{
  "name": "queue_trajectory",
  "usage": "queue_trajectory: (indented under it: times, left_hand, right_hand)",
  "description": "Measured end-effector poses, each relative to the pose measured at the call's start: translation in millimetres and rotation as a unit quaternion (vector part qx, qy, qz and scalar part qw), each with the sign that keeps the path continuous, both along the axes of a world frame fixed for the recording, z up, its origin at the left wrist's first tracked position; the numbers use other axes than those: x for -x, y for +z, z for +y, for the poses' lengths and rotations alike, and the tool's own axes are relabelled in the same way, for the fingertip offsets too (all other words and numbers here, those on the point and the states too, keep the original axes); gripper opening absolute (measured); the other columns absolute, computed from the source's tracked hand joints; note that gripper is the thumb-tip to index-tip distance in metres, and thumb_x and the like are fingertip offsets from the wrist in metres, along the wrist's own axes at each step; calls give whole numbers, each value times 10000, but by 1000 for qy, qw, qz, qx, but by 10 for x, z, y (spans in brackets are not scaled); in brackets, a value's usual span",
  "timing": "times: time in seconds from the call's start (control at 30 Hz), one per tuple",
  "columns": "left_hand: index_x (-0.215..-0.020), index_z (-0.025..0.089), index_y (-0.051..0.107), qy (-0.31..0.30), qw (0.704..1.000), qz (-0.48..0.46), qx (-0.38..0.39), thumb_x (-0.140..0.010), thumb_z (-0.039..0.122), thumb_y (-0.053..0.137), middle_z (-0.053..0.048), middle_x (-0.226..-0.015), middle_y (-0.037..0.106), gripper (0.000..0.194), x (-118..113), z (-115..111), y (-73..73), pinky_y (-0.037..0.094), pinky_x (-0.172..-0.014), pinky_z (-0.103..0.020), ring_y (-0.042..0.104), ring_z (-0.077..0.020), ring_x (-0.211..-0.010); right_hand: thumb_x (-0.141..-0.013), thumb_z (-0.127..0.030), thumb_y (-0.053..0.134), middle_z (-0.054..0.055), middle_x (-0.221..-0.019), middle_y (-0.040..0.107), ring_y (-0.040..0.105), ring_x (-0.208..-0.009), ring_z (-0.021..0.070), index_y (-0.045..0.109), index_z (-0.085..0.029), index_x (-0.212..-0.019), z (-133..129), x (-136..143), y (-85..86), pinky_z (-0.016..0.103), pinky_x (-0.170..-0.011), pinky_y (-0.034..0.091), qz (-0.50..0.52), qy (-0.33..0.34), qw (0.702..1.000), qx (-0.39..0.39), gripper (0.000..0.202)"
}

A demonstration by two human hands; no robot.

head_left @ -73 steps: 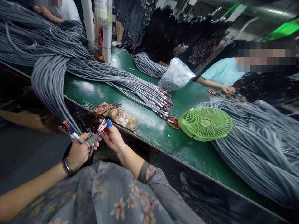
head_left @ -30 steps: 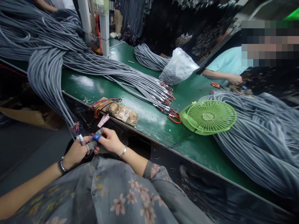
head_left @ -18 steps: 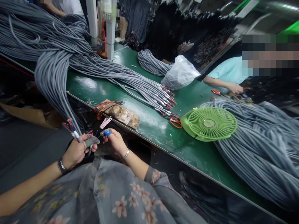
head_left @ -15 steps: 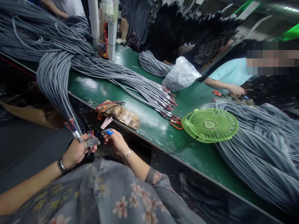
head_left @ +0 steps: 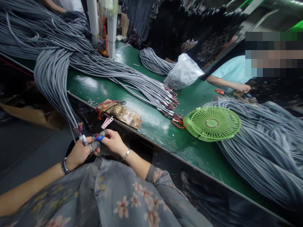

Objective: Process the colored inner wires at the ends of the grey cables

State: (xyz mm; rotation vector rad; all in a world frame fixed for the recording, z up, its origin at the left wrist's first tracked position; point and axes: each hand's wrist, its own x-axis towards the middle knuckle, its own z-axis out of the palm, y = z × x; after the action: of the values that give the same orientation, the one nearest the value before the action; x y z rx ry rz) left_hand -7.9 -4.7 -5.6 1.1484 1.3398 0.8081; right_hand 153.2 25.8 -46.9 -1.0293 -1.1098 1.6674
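Observation:
My left hand (head_left: 80, 153) is closed around the end of a grey cable (head_left: 84, 140), whose thin coloured wires fan out at the top. Grey wrapping covers one of its fingers. Close beside it, my right hand (head_left: 113, 142) pinches at a small bunch of coloured wires (head_left: 95, 136); the tips of its fingers are partly covered, with blue and grey wrapping on them. Both hands are in front of my body, below the bench edge. More grey cables (head_left: 53, 71) hang over that edge from a large pile.
The green bench (head_left: 151, 126) carries cable bundles, a taped cardboard piece (head_left: 124, 115), a pink clip (head_left: 107, 123), a green fan (head_left: 212, 123), a plastic bag (head_left: 183, 72) and orange-handled scissors (head_left: 178, 121). A person's hand (head_left: 242, 88) is at the far right.
My right hand has moved left and slightly down, closing the gap to my left hand and the wires. The cable end in my left hand has shifted slightly right.

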Motion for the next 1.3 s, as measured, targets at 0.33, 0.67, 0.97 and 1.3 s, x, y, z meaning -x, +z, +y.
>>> queue_trajectory:
  times: [0.33,0.67,0.97,1.3]
  left_hand:
    - [-562,232,704,94,994,-41,46,-477,555,923,-60,-509,688,399,-45,-1,10,282,-473,-263,552,-162,-471]
    - [-573,212,736,39,992,-101,58,-488,469,925,-21,-467,606,330,-29,178,176,275,-462,-255,458,-115,-432]
    - [-602,205,726,7,992,-115,57,-511,456,954,-4,-461,592,351,-64,289,72,286,-444,-231,433,-102,-423]
    - [-553,207,698,9,994,-96,60,-516,473,922,-19,-458,588,350,-92,277,75,255,-439,-225,435,-101,-421]
  right_hand:
    - [-815,-565,917,-65,-630,566,520,-607,143,635,-255,-741,-82,78,-175,312,-668,547,69,-119,990,40,425]
    - [-968,-822,763,13,-776,689,550,-645,134,730,-208,-856,322,-114,11,261,-638,531,125,-46,984,119,625]
    - [-883,-791,879,-10,-686,625,543,-651,151,774,-218,-858,392,58,-3,263,-631,539,172,-64,976,116,583]
    - [-889,-715,915,-11,-691,647,499,-619,147,724,-234,-778,349,72,87,259,-600,523,187,-89,968,139,529]
